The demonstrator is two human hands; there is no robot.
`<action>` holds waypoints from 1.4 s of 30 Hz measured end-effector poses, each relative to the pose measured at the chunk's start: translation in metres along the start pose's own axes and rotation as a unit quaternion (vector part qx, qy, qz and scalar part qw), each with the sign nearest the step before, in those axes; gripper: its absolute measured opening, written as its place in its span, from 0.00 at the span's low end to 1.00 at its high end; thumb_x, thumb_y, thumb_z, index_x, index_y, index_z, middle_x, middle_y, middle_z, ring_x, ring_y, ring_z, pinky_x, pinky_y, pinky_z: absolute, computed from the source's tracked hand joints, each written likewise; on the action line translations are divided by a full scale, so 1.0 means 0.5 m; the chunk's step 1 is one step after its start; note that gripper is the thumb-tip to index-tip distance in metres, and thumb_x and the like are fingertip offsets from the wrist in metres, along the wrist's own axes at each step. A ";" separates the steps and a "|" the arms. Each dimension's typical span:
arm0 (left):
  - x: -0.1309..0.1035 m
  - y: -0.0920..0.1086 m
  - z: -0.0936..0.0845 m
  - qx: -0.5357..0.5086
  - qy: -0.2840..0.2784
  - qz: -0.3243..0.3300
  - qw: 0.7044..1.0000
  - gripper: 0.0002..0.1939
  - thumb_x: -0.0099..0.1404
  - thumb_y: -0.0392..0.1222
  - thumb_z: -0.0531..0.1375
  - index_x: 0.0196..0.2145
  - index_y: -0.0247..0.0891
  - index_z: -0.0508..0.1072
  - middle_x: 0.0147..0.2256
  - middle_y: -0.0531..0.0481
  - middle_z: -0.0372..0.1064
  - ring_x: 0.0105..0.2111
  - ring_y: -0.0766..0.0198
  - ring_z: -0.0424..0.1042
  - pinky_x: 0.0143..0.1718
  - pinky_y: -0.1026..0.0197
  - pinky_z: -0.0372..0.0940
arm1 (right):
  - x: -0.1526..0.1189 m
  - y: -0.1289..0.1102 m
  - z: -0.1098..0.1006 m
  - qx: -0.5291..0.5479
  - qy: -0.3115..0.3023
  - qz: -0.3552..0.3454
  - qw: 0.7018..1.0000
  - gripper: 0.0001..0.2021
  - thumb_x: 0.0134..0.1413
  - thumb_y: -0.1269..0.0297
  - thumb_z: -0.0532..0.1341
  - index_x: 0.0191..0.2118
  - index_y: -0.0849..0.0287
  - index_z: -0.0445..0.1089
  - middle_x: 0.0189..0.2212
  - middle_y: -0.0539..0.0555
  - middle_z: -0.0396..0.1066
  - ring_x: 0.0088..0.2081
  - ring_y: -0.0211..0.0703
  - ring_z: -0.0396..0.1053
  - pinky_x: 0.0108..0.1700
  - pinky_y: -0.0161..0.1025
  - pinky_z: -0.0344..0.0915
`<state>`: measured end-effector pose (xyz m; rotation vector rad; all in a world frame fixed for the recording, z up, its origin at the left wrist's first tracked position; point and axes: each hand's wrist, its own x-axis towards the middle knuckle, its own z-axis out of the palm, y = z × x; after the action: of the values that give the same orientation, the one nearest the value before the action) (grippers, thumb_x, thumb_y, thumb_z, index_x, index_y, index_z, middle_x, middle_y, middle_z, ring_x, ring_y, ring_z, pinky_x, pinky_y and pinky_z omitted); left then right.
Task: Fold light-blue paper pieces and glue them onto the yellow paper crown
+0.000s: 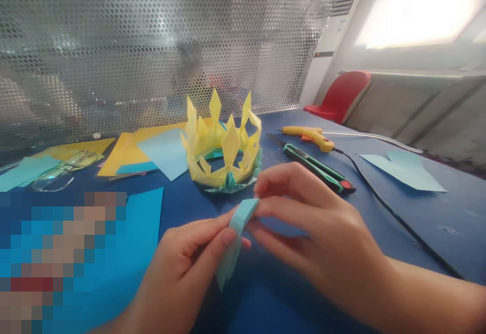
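A narrow folded strip of light teal paper (236, 227) is held between my two hands above the table. My left hand (190, 258) pinches it with the thumb on the near face. At its upper right edge, my right hand (319, 227) grips the strip between closed fingertips, partly hidden behind the paper. Just beyond my hands stands a yellow folded-paper crown (228, 159) with tall diamond points. Pleated teal paper pieces (230, 184) sit along its lower edge.
Behind my right hand lie a green utility knife (317, 167) and a yellow glue gun (307, 135), its black cord (391, 207) running right. Teal paper (408, 169), orange sheets (125, 152), glasses (56, 174) and a blue sheet (146, 233) lie around. A perforated metal panel (152, 45) borders the table.
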<state>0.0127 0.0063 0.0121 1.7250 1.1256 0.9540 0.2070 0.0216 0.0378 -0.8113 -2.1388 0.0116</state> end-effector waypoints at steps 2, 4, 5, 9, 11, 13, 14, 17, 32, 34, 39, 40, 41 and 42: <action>-0.001 -0.001 0.001 -0.006 -0.013 -0.005 1.000 0.12 0.69 0.46 0.57 0.43 0.51 0.81 0.36 0.62 0.80 0.36 0.67 0.77 0.38 0.74 0.68 | -0.003 0.001 0.001 -0.056 0.012 -0.024 0.998 0.07 0.57 0.74 0.60 0.29 0.60 0.72 0.36 0.54 0.65 0.34 0.38 0.66 0.39 0.34 0.68; -0.001 0.000 0.003 -0.003 -0.030 -0.009 0.999 0.13 0.70 0.47 0.56 0.46 0.52 0.79 0.37 0.62 0.80 0.37 0.67 0.77 0.38 0.74 0.68 | -0.005 0.000 0.004 -0.107 0.013 -0.044 0.993 0.09 0.58 0.73 0.60 0.27 0.60 0.72 0.35 0.54 0.66 0.35 0.40 0.65 0.41 0.37 0.66; -0.001 0.000 0.003 0.001 -0.036 -0.011 0.999 0.14 0.70 0.47 0.55 0.47 0.52 0.79 0.37 0.62 0.80 0.37 0.67 0.76 0.38 0.74 0.68 | -0.006 0.000 0.005 -0.121 0.009 -0.052 0.991 0.09 0.58 0.73 0.60 0.27 0.59 0.71 0.35 0.54 0.66 0.35 0.41 0.64 0.41 0.37 0.65; -0.002 0.002 0.005 0.008 -0.036 -0.007 0.999 0.13 0.70 0.46 0.56 0.46 0.53 0.79 0.35 0.62 0.80 0.33 0.69 0.75 0.35 0.75 0.66 | -0.009 -0.003 0.011 -0.128 -0.003 -0.057 0.990 0.08 0.58 0.73 0.59 0.28 0.61 0.71 0.34 0.55 0.67 0.36 0.41 0.64 0.40 0.38 0.65; -0.002 0.004 0.006 -0.001 -0.020 -0.001 1.000 0.13 0.69 0.44 0.57 0.44 0.54 0.80 0.34 0.63 0.80 0.32 0.70 0.75 0.34 0.76 0.66 | -0.011 -0.005 0.013 -0.120 -0.004 -0.050 0.992 0.08 0.58 0.72 0.59 0.28 0.61 0.70 0.35 0.56 0.67 0.35 0.42 0.64 0.40 0.38 0.66; 0.000 0.008 0.006 -0.024 -0.009 -0.002 1.000 0.12 0.68 0.43 0.58 0.42 0.55 0.81 0.33 0.63 0.80 0.31 0.71 0.74 0.34 0.77 0.66 | -0.012 -0.007 0.014 -0.119 0.003 -0.048 0.992 0.08 0.58 0.71 0.59 0.28 0.60 0.70 0.35 0.56 0.68 0.36 0.42 0.64 0.41 0.39 0.66; 0.001 0.009 0.007 -0.038 -0.005 -0.008 0.999 0.12 0.68 0.43 0.58 0.42 0.55 0.81 0.33 0.63 0.80 0.31 0.70 0.74 0.35 0.77 0.66 | -0.013 -0.010 0.014 -0.125 0.009 -0.050 0.991 0.08 0.59 0.71 0.59 0.29 0.59 0.71 0.35 0.56 0.69 0.37 0.43 0.65 0.42 0.39 0.65; 0.005 0.011 0.007 -0.072 0.018 -0.036 0.997 0.10 0.66 0.45 0.60 0.40 0.54 0.82 0.32 0.62 0.80 0.34 0.68 0.77 0.35 0.76 0.67 | -0.014 -0.018 0.012 -0.155 0.027 -0.056 0.986 0.08 0.61 0.70 0.60 0.31 0.57 0.73 0.37 0.55 0.71 0.42 0.44 0.66 0.47 0.39 0.63; 0.011 0.011 0.007 -0.132 0.055 -0.116 0.983 0.08 0.59 0.49 0.66 0.34 0.47 0.82 0.29 0.59 0.79 0.35 0.67 0.76 0.33 0.76 0.67 | -0.028 -0.027 0.017 -0.121 -0.024 -0.065 0.990 0.13 0.62 0.78 0.53 0.45 0.66 0.72 0.49 0.65 0.63 0.48 0.48 0.63 0.50 0.42 0.69; 0.009 0.010 0.007 -0.123 0.056 -0.121 0.983 0.10 0.60 0.51 0.65 0.34 0.44 0.80 0.28 0.58 0.78 0.33 0.68 0.74 0.32 0.75 0.66 | -0.024 -0.027 0.015 -0.096 -0.011 -0.044 0.994 0.12 0.62 0.78 0.53 0.45 0.65 0.72 0.47 0.62 0.63 0.44 0.42 0.66 0.48 0.36 0.70; 0.008 0.010 0.006 -0.150 0.053 -0.135 0.978 0.12 0.60 0.52 0.63 0.31 0.41 0.77 0.27 0.56 0.74 0.28 0.68 0.68 0.28 0.73 0.64 | -0.012 -0.022 0.007 -0.051 -0.012 -0.018 0.998 0.07 0.60 0.75 0.58 0.41 0.60 0.71 0.44 0.57 0.63 0.45 0.38 0.68 0.52 0.32 0.67; 0.008 0.010 0.006 -0.147 0.053 -0.133 0.979 0.12 0.61 0.52 0.63 0.30 0.41 0.76 0.25 0.56 0.73 0.27 0.68 0.67 0.28 0.72 0.64 | -0.009 -0.019 0.006 -0.028 -0.017 -0.008 0.999 0.06 0.59 0.74 0.59 0.41 0.60 0.71 0.43 0.56 0.64 0.45 0.37 0.69 0.52 0.31 0.67; 0.008 0.011 0.006 -0.140 0.053 -0.130 0.980 0.12 0.61 0.51 0.63 0.30 0.40 0.76 0.24 0.56 0.71 0.26 0.68 0.66 0.27 0.71 0.63 | -0.006 -0.015 0.005 -0.001 -0.028 0.004 1.000 0.06 0.58 0.74 0.60 0.40 0.60 0.71 0.42 0.55 0.65 0.44 0.36 0.69 0.51 0.30 0.67; 0.008 0.012 0.005 -0.134 0.054 -0.129 0.981 0.12 0.61 0.51 0.62 0.29 0.40 0.76 0.23 0.57 0.69 0.25 0.68 0.65 0.27 0.71 0.62 | -0.003 -0.010 0.004 0.031 -0.045 0.013 0.998 0.05 0.58 0.74 0.61 0.40 0.60 0.70 0.41 0.54 0.66 0.43 0.35 0.70 0.49 0.29 0.67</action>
<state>0.0181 0.0082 0.0174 1.2897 1.1957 0.9946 0.2037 0.0172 0.0368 -0.8162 -2.2008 0.1312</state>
